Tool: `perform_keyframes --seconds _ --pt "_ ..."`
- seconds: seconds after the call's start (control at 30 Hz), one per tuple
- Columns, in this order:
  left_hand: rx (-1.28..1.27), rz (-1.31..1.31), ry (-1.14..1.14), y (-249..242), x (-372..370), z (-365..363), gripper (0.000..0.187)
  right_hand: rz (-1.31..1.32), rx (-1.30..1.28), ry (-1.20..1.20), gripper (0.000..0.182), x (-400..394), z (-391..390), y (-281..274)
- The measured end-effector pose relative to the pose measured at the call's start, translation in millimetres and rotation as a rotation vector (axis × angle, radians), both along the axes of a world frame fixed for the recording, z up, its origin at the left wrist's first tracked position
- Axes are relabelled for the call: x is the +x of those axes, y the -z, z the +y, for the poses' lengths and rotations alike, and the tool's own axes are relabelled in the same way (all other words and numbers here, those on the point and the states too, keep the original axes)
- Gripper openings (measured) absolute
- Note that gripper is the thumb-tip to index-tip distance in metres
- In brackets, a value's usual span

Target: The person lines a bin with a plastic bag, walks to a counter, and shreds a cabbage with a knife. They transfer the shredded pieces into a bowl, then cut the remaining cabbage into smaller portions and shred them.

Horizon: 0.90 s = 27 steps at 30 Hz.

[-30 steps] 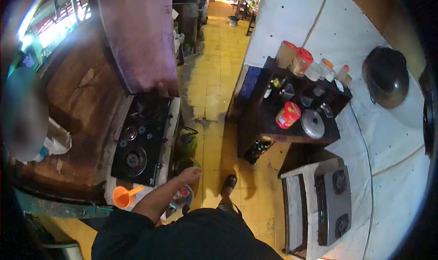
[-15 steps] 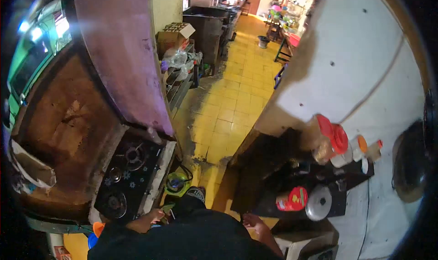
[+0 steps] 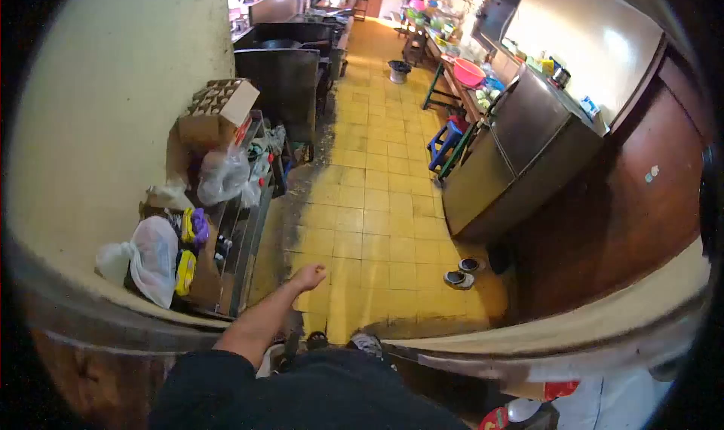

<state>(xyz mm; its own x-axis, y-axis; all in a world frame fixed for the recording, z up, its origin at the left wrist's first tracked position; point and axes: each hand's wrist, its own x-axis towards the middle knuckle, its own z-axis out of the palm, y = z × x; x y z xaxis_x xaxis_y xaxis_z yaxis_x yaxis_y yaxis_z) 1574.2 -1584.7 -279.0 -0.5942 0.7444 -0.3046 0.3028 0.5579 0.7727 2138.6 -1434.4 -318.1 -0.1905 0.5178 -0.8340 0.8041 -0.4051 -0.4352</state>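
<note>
My left hand (image 3: 309, 277) reaches forward over the yellow tiled floor (image 3: 351, 238), its fingers curled in. Nothing shows in it. Nearest to it on the left is a low metal rack (image 3: 253, 238) with goods piled on it. A white plastic bag (image 3: 156, 260) and a yellow packet (image 3: 185, 271) lie at its near end. My right hand is out of view. Below me, parts of my feet (image 3: 367, 345) show at a doorway's threshold.
A cardboard box of egg trays (image 3: 219, 105) tops the rack. On the right stand a refrigerator (image 3: 520, 143), a pair of shoes (image 3: 460, 275), a blue stool (image 3: 445, 143) and a table with a pink basin (image 3: 469, 72). A bucket (image 3: 399, 71) sits further down the passage.
I have moved forward from between the stove and the side counter to the doorway. My left hand swung forward; the green thing seen at it no longer shows. My right hand left the view.
</note>
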Motion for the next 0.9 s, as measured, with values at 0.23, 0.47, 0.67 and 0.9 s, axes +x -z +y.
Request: perform_keyframes --seconds 0.23,0.47,0.67,0.9 --pt "0.315 -0.105 0.308 -149.4 -115.0 236.9 0.044 0.037 -0.030 0.166 0.028 -159.8 58.9 19.6" --pt "-0.162 -0.015 0.345 -26.5 -276.3 236.4 0.043 0.022 0.008 -0.187 0.027 -344.4 168.4 67.5" --pt "-0.405 0.396 0.665 54.9 -377.6 74.4 0.021 0.123 0.067 -0.297 0.020 -500.5 372.9 108.6" --pt "-0.642 -0.358 0.271 106.3 -448.7 89.9 0.020 0.259 0.092 0.336 0.026 -694.0 519.2 8.6"
